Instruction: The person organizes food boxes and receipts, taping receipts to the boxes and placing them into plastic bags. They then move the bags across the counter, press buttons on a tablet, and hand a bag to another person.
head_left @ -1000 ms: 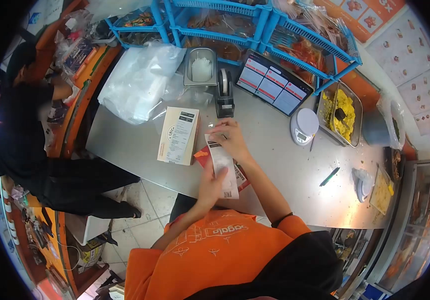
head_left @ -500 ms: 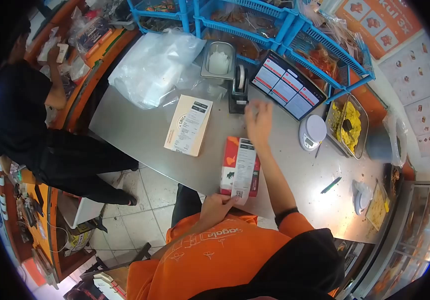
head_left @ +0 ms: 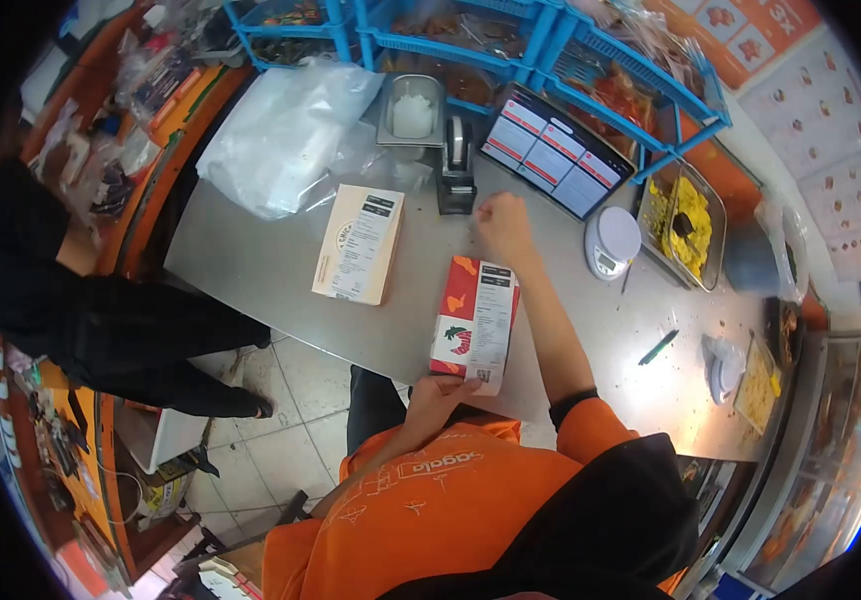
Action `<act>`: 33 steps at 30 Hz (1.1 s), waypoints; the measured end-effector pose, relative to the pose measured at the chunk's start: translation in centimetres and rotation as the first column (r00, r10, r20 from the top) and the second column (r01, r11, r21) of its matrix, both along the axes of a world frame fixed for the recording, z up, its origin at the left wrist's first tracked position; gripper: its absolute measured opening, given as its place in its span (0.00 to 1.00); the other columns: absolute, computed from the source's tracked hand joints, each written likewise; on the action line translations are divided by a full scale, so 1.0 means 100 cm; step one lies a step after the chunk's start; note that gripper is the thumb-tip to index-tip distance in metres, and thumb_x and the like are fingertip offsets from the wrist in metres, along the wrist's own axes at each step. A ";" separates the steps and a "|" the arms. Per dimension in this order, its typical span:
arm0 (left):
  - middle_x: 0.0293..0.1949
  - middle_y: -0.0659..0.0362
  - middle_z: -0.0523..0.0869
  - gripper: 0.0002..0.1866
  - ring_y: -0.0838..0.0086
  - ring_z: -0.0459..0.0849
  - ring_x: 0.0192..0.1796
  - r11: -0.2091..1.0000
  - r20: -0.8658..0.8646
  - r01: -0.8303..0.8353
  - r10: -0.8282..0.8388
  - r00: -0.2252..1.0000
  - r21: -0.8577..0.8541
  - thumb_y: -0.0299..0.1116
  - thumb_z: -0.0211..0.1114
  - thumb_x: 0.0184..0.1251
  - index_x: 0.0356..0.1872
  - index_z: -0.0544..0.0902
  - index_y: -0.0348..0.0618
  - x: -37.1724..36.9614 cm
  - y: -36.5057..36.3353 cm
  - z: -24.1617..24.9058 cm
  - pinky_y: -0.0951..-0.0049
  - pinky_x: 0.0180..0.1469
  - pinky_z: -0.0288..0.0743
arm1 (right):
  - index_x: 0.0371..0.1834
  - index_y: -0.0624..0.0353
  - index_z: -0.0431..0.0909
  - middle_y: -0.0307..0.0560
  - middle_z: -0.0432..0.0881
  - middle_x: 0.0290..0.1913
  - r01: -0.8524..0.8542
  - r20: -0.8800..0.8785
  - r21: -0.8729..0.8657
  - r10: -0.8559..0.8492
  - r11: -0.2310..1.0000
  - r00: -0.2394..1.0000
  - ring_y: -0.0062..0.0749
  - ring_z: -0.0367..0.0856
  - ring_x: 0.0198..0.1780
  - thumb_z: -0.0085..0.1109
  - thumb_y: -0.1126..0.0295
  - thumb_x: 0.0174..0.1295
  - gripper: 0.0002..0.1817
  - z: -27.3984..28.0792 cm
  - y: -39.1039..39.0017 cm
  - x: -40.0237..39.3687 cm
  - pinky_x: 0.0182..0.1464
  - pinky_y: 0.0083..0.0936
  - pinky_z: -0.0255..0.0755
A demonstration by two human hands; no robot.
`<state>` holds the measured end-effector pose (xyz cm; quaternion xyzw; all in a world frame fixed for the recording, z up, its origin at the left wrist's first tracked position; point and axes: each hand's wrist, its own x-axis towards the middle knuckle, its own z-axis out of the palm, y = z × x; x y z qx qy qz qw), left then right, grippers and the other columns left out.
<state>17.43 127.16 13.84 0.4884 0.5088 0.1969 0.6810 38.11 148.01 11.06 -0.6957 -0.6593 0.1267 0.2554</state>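
Note:
A red and white printed box (head_left: pixel 454 335) lies near the table's front edge with a long paper receipt (head_left: pixel 493 330) along its right side. My left hand (head_left: pixel 439 400) is closed at the box's near end, its fingers and thumb pinching the receipt's lower end and the box edge. My right hand (head_left: pixel 506 230) is raised beyond the box, fingers curled together, just right of the front of a black tape dispenser (head_left: pixel 458 185). Whatever its fingertips hold, if anything, is too small to make out. A beige box (head_left: pixel 331 262) bearing another receipt (head_left: pixel 366 245) sits to the left.
Plastic bags (head_left: pixel 281 140), a metal container (head_left: pixel 412 108) and a tablet (head_left: pixel 556 150) line the back below blue baskets (head_left: pixel 441 45). Rightward are a scale (head_left: pixel 612 243), a metal food tray (head_left: pixel 716 270) and a green pen (head_left: pixel 659 347). Another person (head_left: pixel 121 320) stands left.
My right hand's fingers have curled closed beside the tape dispenser. The red box shows more of its left side beside the receipt. The whole view has shifted slightly.

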 end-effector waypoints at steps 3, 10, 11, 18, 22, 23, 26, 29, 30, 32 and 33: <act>0.34 0.58 0.87 0.18 0.81 0.79 0.34 0.991 0.202 0.019 0.008 0.979 -0.133 0.39 0.62 0.67 0.43 0.84 0.31 -0.006 -0.007 -0.016 0.80 0.41 0.72 | 0.32 0.69 0.83 0.50 0.84 0.26 -0.035 -0.610 -0.110 -0.039 0.993 0.791 0.28 0.81 0.27 0.59 0.72 0.55 0.10 0.088 -0.103 -0.004 0.33 0.23 0.73; 0.32 0.58 0.85 0.17 0.77 0.80 0.33 0.977 0.272 0.133 -0.084 0.959 -0.168 0.40 0.57 0.70 0.40 0.84 0.34 -0.028 0.000 0.008 0.78 0.41 0.72 | 0.29 0.67 0.84 0.42 0.81 0.21 -0.124 -0.744 -0.614 -0.519 0.780 0.420 0.22 0.76 0.20 0.63 0.62 0.59 0.15 0.022 -0.279 -0.070 0.25 0.22 0.71; 0.29 0.57 0.85 0.17 0.73 0.82 0.33 0.975 -0.053 0.218 -0.216 0.975 0.043 0.42 0.57 0.69 0.40 0.84 0.37 -0.034 0.003 0.019 0.76 0.42 0.73 | 0.29 0.66 0.84 0.42 0.81 0.21 -0.062 -0.758 -0.612 -0.563 0.788 0.328 0.23 0.76 0.19 0.63 0.63 0.60 0.14 0.016 -0.279 -0.075 0.24 0.22 0.70; 0.69 0.48 0.51 0.50 0.38 0.51 0.68 0.584 -0.657 0.464 0.163 0.736 0.666 0.49 0.75 0.41 0.69 0.58 0.62 0.053 0.051 0.047 0.36 0.51 0.66 | 0.30 0.60 0.85 0.57 0.82 0.25 0.136 -0.321 -0.341 -0.251 0.930 0.913 0.49 0.81 0.25 0.61 0.66 0.55 0.09 -0.004 -0.265 -0.079 0.30 0.38 0.74; 0.69 0.50 0.48 0.55 0.38 0.54 0.67 0.699 -0.636 0.416 0.073 0.768 0.582 0.42 0.76 0.33 0.70 0.57 0.59 0.064 0.074 0.051 0.38 0.59 0.63 | 0.23 0.58 0.84 0.50 0.80 0.20 0.306 -0.201 -0.179 -0.339 0.935 0.919 0.47 0.79 0.23 0.65 0.58 0.52 0.13 0.005 -0.260 -0.081 0.28 0.35 0.70; 0.69 0.50 0.48 0.55 0.38 0.55 0.67 0.759 -0.618 0.427 -0.042 0.785 0.492 0.40 0.75 0.33 0.70 0.57 0.59 0.056 0.084 0.059 0.39 0.61 0.63 | 0.18 0.56 0.82 0.46 0.79 0.19 0.268 -0.191 0.084 -0.248 0.960 0.950 0.41 0.77 0.22 0.70 0.62 0.48 0.11 0.000 -0.257 -0.081 0.27 0.32 0.68; 0.69 0.52 0.48 0.56 0.37 0.55 0.66 0.801 -0.557 0.449 -0.180 0.811 0.395 0.42 0.74 0.31 0.70 0.55 0.64 0.035 0.113 0.044 0.38 0.55 0.66 | 0.12 0.54 0.78 0.40 0.76 0.16 0.090 0.023 0.347 -0.105 0.933 0.994 0.37 0.72 0.19 0.74 0.65 0.42 0.13 0.016 -0.246 -0.081 0.25 0.30 0.63; 0.69 0.50 0.49 0.53 0.37 0.58 0.65 0.773 -0.337 0.384 -0.233 0.912 0.504 0.43 0.74 0.32 0.69 0.60 0.58 0.020 0.146 0.032 0.51 0.65 0.62 | 0.10 0.52 0.71 0.36 0.73 0.15 0.260 -0.191 0.321 -0.206 0.911 0.960 0.33 0.66 0.18 0.77 0.66 0.37 0.18 0.024 -0.224 -0.085 0.25 0.28 0.60; 0.69 0.50 0.49 0.53 0.37 0.58 0.65 0.769 -0.342 0.386 -0.230 0.911 0.510 0.43 0.74 0.32 0.69 0.60 0.58 0.017 0.150 0.032 0.51 0.65 0.62 | 0.10 0.52 0.71 0.36 0.73 0.15 0.261 -0.196 0.328 -0.205 0.908 0.959 0.33 0.66 0.18 0.77 0.66 0.37 0.18 0.016 -0.221 -0.086 0.25 0.28 0.60; 0.69 0.46 0.53 0.53 0.46 0.54 0.71 0.738 -0.427 0.473 -0.274 0.862 0.482 0.44 0.76 0.34 0.70 0.61 0.53 0.016 0.150 0.042 0.54 0.70 0.55 | 0.12 0.53 0.71 0.33 0.70 0.14 0.421 -0.310 0.254 -0.339 0.871 0.888 0.33 0.65 0.17 0.78 0.65 0.34 0.19 -0.003 -0.220 -0.086 0.28 0.29 0.61; 0.70 0.46 0.52 0.53 0.45 0.53 0.71 0.655 -0.416 0.540 -0.355 0.837 0.528 0.45 0.76 0.35 0.70 0.61 0.53 0.016 0.149 0.038 0.53 0.70 0.54 | 0.24 0.57 0.75 0.39 0.75 0.23 0.371 -0.225 0.230 -0.322 0.900 0.920 0.36 0.70 0.24 0.74 0.71 0.38 0.15 -0.001 -0.219 -0.084 0.33 0.30 0.63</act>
